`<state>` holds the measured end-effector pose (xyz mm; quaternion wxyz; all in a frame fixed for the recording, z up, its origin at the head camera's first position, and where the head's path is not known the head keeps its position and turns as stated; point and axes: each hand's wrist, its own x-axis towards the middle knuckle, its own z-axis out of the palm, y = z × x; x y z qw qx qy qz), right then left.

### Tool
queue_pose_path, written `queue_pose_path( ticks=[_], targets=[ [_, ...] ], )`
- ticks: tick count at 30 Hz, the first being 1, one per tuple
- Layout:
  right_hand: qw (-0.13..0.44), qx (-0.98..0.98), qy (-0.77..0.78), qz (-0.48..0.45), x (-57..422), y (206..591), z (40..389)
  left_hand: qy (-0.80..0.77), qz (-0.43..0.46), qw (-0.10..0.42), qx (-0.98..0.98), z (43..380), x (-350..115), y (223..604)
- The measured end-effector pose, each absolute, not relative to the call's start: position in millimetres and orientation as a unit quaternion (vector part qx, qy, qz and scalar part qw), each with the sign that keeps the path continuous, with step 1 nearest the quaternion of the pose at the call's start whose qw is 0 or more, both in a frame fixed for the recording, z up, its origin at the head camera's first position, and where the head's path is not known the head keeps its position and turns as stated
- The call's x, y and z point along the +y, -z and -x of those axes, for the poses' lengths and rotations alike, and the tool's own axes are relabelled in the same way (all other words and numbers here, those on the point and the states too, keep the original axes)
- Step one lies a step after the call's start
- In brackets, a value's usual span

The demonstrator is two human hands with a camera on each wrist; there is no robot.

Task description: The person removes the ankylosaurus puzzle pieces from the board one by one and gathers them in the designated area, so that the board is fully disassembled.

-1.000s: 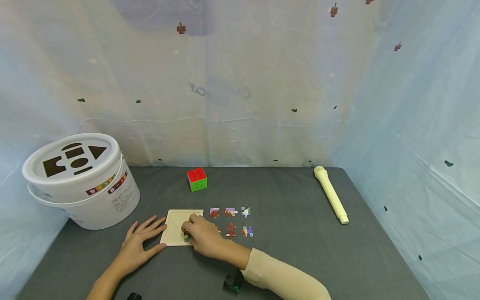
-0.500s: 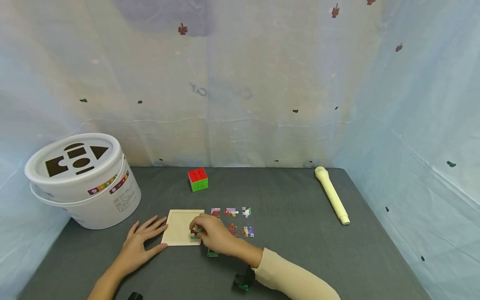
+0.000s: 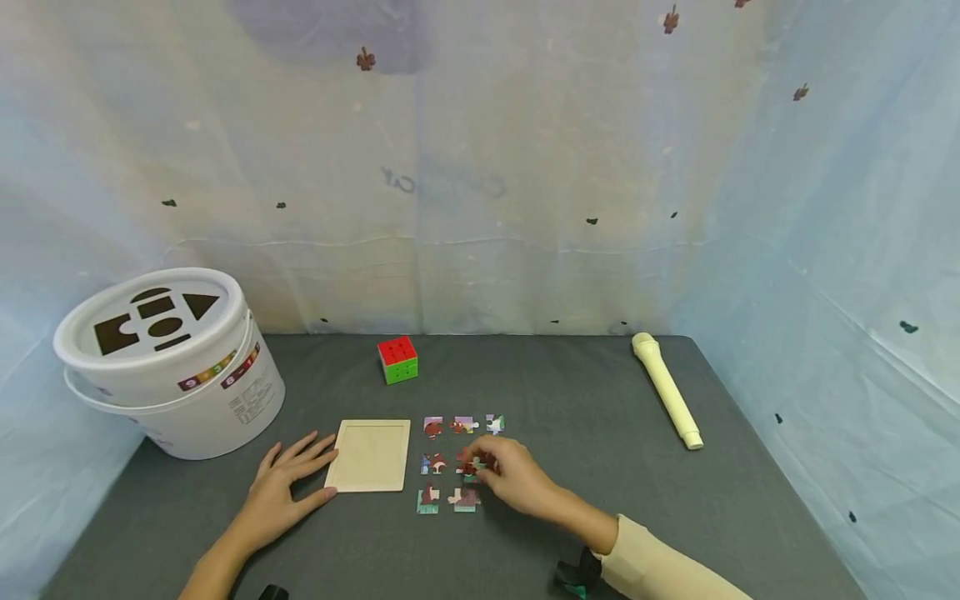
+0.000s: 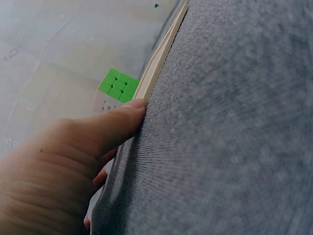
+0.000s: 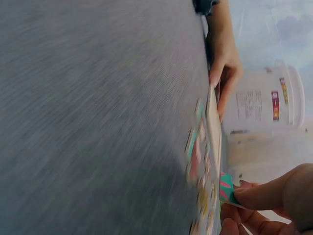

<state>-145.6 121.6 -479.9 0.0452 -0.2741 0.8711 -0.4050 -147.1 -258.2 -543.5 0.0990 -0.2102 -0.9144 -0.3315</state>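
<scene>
A square wooden puzzle tray (image 3: pixel 370 457) lies bare on the grey cloth. My left hand (image 3: pixel 283 483) has its fingers spread, with fingertips at the tray's left edge and the thumb at the lower left corner. In the left wrist view, that thumb (image 4: pixel 120 126) presses against the tray's side. To the right of the tray, my right hand (image 3: pixel 521 477) pinches a jigsaw piece (image 5: pixel 227 188) with a green patch, held above the cloth. Under and around it, several loose jigsaw pieces (image 3: pixel 429 500) lie in rows; the hand partly covers some of them.
A red and green puzzle cube (image 3: pixel 398 360) stands behind the tray. White stacked buckets (image 3: pixel 247 400) with a shape-hole lid stand at the left. A pale yellow stick (image 3: pixel 667 392) lies at the far right. Plastic sheeting (image 3: pixel 480 167) hangs behind the table.
My right hand has lifted the jigsaw piece off the tray and carried it right, over the loose pieces. My left hand stays at the tray's edge.
</scene>
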Motion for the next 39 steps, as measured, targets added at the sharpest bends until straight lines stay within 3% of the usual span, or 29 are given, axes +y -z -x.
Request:
queue_pose_path(
  ticks=[8, 17, 26, 39],
  targets=[
    [0.053, 0.878, 0.408, 0.246, 154.9, 484.2, 138.9, 0.330, 0.209, 0.092, -0.916, 148.1, -258.3, 544.1],
    [0.077, 0.877, 0.401, 0.252, 158.2, 492.3, 129.7, 0.329, 0.207, 0.089, -0.917, 148.5, -258.6, 545.9],
    [-0.002, 0.919, 0.290, 0.266, 152.2, 496.7, 124.7, 0.330, 0.205, 0.090, -0.917, 148.1, -257.8, 543.6],
    [-0.059, 0.926, 0.232, 0.292, 153.6, 500.7, 121.2, 0.333, 0.209, 0.098, -0.914, 147.4, -257.5, 543.3]
  ],
)
